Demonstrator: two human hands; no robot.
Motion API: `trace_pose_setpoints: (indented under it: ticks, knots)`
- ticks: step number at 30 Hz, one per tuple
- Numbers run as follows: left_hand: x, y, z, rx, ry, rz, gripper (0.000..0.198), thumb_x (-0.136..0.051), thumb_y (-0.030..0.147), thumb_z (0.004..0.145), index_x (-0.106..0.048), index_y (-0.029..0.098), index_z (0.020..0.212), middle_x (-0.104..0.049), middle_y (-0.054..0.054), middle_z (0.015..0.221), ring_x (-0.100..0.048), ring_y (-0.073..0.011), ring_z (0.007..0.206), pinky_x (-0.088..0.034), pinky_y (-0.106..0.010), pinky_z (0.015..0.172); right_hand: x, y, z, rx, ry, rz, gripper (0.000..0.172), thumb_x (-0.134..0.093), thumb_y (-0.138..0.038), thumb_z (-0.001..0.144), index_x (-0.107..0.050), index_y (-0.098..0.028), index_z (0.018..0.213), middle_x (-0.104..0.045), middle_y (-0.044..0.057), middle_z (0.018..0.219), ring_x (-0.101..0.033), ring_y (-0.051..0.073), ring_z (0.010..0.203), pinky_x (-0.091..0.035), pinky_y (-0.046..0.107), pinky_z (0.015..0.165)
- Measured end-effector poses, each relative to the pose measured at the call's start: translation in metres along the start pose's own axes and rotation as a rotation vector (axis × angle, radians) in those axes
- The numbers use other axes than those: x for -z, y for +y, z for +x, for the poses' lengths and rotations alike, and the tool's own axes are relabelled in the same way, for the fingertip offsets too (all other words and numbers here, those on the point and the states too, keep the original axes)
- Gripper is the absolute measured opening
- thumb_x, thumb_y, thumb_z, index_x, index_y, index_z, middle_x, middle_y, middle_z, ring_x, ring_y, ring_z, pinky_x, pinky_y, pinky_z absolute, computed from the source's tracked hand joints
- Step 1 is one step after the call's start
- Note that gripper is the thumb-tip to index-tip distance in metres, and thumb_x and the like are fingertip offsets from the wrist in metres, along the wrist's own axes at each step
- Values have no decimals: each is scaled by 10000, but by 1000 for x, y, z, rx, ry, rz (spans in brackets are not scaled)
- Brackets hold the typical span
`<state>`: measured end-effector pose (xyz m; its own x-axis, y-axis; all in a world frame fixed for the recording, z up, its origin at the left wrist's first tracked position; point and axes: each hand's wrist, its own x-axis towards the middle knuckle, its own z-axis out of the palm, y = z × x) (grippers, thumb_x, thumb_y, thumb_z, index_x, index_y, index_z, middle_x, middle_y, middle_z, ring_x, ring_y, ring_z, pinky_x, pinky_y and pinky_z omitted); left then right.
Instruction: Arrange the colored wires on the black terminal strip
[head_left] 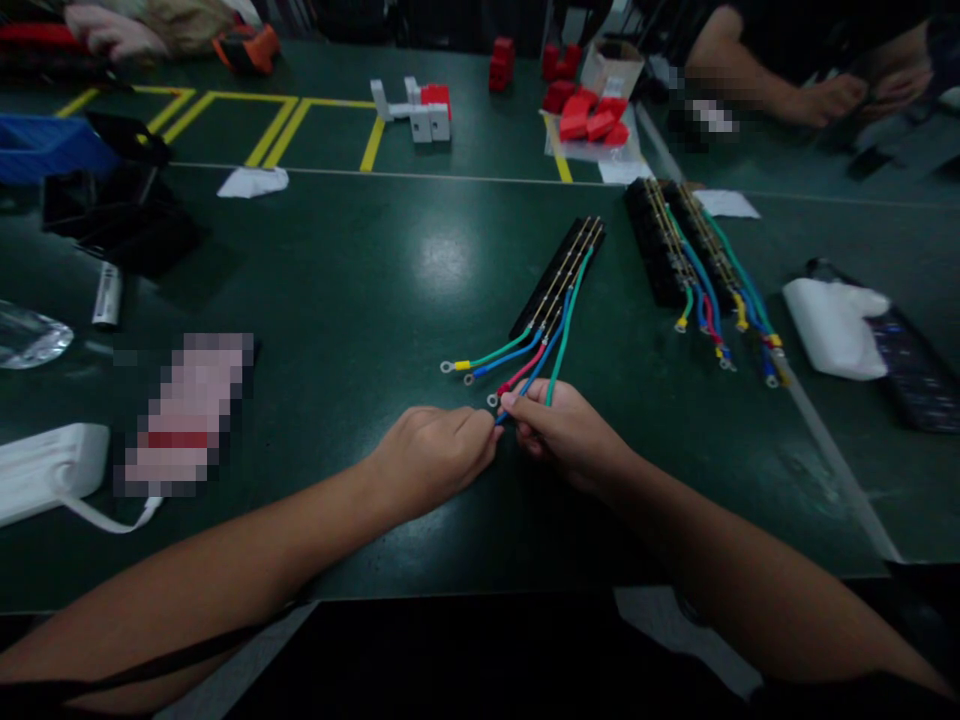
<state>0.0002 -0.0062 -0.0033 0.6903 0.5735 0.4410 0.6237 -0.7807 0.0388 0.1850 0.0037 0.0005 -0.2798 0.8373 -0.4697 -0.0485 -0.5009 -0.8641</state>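
Head camera: A person's left hand (439, 450) and right hand (566, 430), close together, pinch a blue wire (537, 368), seemingly to steady its end, which the fingers hide. It runs from a black strip (551, 280) lying slanted on a green table (337, 300), wired end nearest, likely for easy reach. Brass-coloured rods (574, 262) line the strip; green, blue and red wires (502, 349) fan out, three tipped with metal rings (448, 367). Two similar strips (651, 245) lie rightward, perhaps leaving elbow room.
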Motion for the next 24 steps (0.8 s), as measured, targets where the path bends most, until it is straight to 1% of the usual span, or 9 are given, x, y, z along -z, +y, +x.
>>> trace_pose_setpoints:
  ticks: [5, 9, 15, 20, 24]
  knots:
    - [-1, -1, -2, -10, 2, -24, 266, -476, 269, 967, -584, 170, 744, -611, 9, 603, -572, -136, 493, -437, -268, 490, -1, 0, 0, 3, -5, -6, 242, -650, -344, 838, -521, -178, 718, -479, -67, 491, -383, 46, 379, -246, 174, 365]
    - [-1, -1, -2, -29, 7, -16, 265, -479, 264, 966, -584, 168, 742, -606, 9, 592, -564, -139, 479, -432, -268, 479, 0, 1, 0, 17, -14, -28, 268, -642, -362, 844, -508, -180, 699, -470, -67, 485, -376, 47, 376, -246, 174, 363]
    - [2, 0, 1, -20, 9, 25, 263, -468, 224, 958, -552, 172, 715, -584, 13, 573, -533, -135, 449, -400, -272, 448, 1, 2, 1, 31, -23, -38, 280, -654, -383, 836, -517, -178, 704, -471, -70, 469, -379, 52, 378, -248, 171, 363]
    - [1, -1, 0, -27, 9, -4, 269, -468, 242, 965, -572, 164, 729, -601, 11, 584, -553, -127, 467, -431, -255, 477, 1, 2, 0, 60, -38, -56, 284, -634, -369, 851, -508, -182, 679, -465, -68, 458, -376, 52, 371, -246, 174, 359]
    - [-1, -2, -2, -42, 13, -10, 261, -483, 266, 965, -598, 162, 755, -619, 5, 592, -585, -140, 487, -450, -261, 482, 2, 1, 0, 72, -57, -82, 302, -613, -366, 864, -501, -184, 651, -439, -70, 423, -357, 54, 355, -243, 178, 350]
